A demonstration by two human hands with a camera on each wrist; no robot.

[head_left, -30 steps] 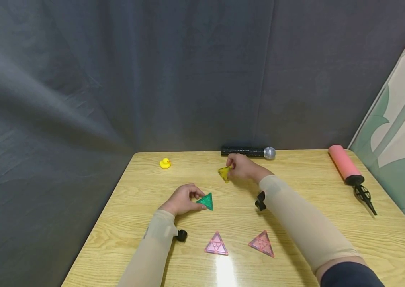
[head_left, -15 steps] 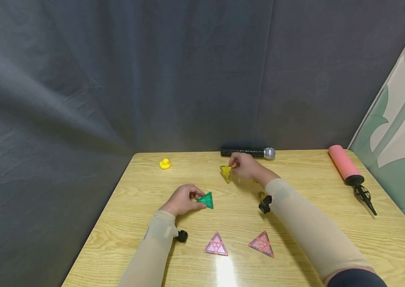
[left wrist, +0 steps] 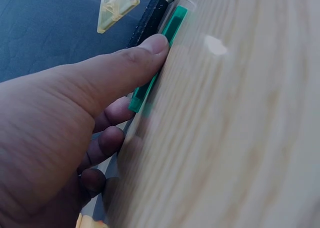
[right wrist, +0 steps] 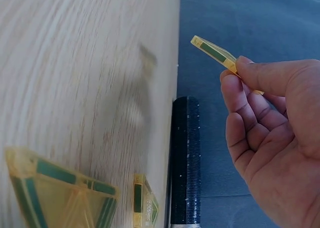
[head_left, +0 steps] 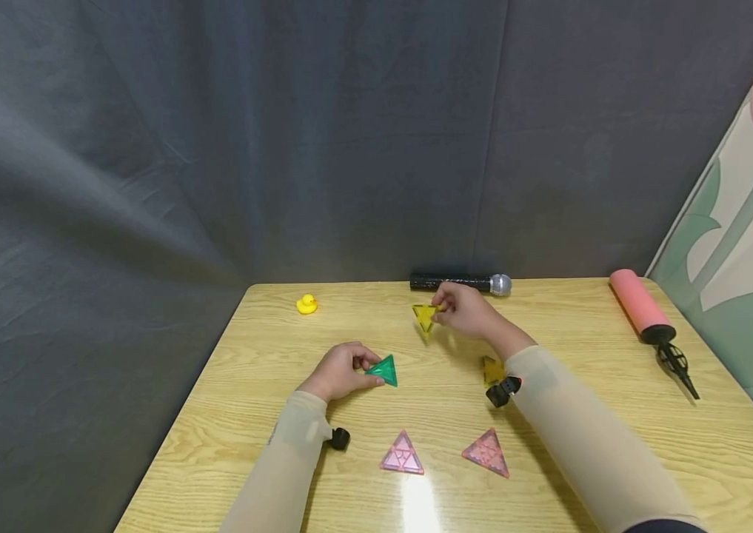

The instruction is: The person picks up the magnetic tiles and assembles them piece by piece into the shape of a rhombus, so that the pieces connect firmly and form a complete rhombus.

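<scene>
In the head view my left hand (head_left: 343,371) pinches a green triangular magnetic tile (head_left: 386,370) low over the table. The left wrist view has the thumb (left wrist: 155,43) along the edge of that tile, close to the wood. My right hand (head_left: 461,307) holds a yellow triangular magnetic tile (head_left: 424,317) by one corner, above the table, one point downward. Between thumb and fingertips, this tile (right wrist: 217,52) shows edge-on in the right wrist view. Another yellow tile (head_left: 492,370) lies under the right wrist, partly hidden by the wrist camera.
Two pink triangular tiles, one on the left (head_left: 403,454) and one on the right (head_left: 488,451), lie near the front. A black microphone (head_left: 449,282) and a yellow rubber duck (head_left: 306,303) are at the back. A pink hand pump (head_left: 643,303) lies at the right.
My right hand has drifted a little to the right, and its yellow tile has turned point-down. The yellow tile beneath the wrist has come into sight. My left hand stays nearly still.
</scene>
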